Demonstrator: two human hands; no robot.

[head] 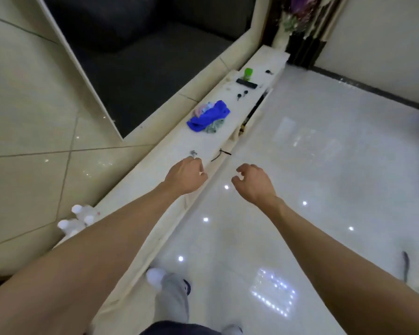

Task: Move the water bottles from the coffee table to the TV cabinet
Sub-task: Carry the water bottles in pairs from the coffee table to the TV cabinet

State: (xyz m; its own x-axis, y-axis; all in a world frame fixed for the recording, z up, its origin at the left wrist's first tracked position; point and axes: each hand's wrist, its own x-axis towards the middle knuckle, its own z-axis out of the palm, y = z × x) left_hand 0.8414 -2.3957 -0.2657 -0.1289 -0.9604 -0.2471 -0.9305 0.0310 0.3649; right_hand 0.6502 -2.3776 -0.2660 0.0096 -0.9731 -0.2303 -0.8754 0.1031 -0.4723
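A long white TV cabinet (pixel 169 151) runs diagonally from lower left to upper right below a wall-mounted TV. Three white-capped water bottles (pixel 79 220) stand together on its near end, partly hidden behind my left forearm. My left hand (pixel 185 176) hovers over the cabinet's front edge with fingers curled and nothing in it. My right hand (pixel 253 183) hangs over the glossy floor, fingers loosely curled and apart, holding nothing. The coffee table is out of view.
A blue cloth (pixel 209 116) lies on the cabinet over other small fabrics. Farther along are a black remote (pixel 246 83), a green container (pixel 248 73) and small dark items. A dark cord (pixel 219 154) lies near my left hand. A flower arrangement (pixel 298 13) stands at the cabinet's far end.
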